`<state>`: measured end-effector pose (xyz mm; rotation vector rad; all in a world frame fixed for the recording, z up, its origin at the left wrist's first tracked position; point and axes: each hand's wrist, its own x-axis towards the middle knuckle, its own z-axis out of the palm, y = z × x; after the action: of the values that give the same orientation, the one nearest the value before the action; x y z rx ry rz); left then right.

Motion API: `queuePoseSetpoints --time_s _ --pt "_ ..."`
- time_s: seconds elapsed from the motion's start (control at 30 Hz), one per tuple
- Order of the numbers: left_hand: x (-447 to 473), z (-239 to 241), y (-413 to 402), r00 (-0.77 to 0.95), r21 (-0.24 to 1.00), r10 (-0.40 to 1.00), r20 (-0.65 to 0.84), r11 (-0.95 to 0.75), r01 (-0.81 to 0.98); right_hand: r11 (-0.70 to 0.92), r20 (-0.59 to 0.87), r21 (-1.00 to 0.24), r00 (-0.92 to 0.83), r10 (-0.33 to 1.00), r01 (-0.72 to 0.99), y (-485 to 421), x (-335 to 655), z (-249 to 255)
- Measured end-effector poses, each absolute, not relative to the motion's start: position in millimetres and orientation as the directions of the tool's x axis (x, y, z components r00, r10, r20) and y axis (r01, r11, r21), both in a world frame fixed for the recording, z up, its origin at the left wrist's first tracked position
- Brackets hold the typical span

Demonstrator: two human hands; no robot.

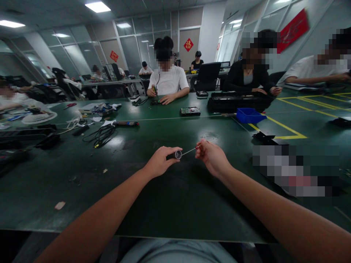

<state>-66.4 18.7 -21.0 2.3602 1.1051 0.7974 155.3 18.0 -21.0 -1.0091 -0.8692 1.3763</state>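
Between the thumb and fingers of my left hand (160, 161) is a small dark cylindrical part (178, 155). Its round, metal-rimmed end faces me, and its exact kind is unclear. My right hand (213, 156) grips a thin screwdriver (189, 151) with a bit of red at the handle. The slim metal shaft points left, its tip at the open end of the cylindrical part. Most of the handle is hidden by my fingers. Both hands are raised slightly over the green table (175, 208).
Ahead lie a circuit-board device (190, 111), a blue bin (250, 115) and a long black housing (238, 101). To the left are a corded dark tool (124, 124), coiled black cable (102, 136) and loose parts. A person (171, 78) works opposite; others sit at right.
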Motion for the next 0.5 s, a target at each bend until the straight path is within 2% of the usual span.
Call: queuePoseSetpoints --time_s 0.07,0.13,0.33,0.5 --pt "-66.0 -20.5 18.4 0.520 0.568 0.796 0.310 -0.594 0.570 -0.049 -0.074 -0.928 0.053 0.996 -0.369 17.7 155.5 -19.4" --pt "-65.4 -19.6 17.4 0.520 0.562 0.800 0.299 -0.588 0.581 0.029 -0.003 -0.943 0.096 0.995 -0.333 16.0 155.5 -17.3" --pt "-65.0 -16.6 14.6 0.505 0.556 0.814 0.285 -0.570 0.605 0.249 0.244 -0.966 0.069 0.967 -0.068 10.0 156.3 -14.9" --pt "-66.0 -17.9 15.7 0.492 0.543 0.822 0.287 -0.563 0.623 0.328 0.332 -0.941 0.027 0.943 0.086 6.3 156.9 -13.9"
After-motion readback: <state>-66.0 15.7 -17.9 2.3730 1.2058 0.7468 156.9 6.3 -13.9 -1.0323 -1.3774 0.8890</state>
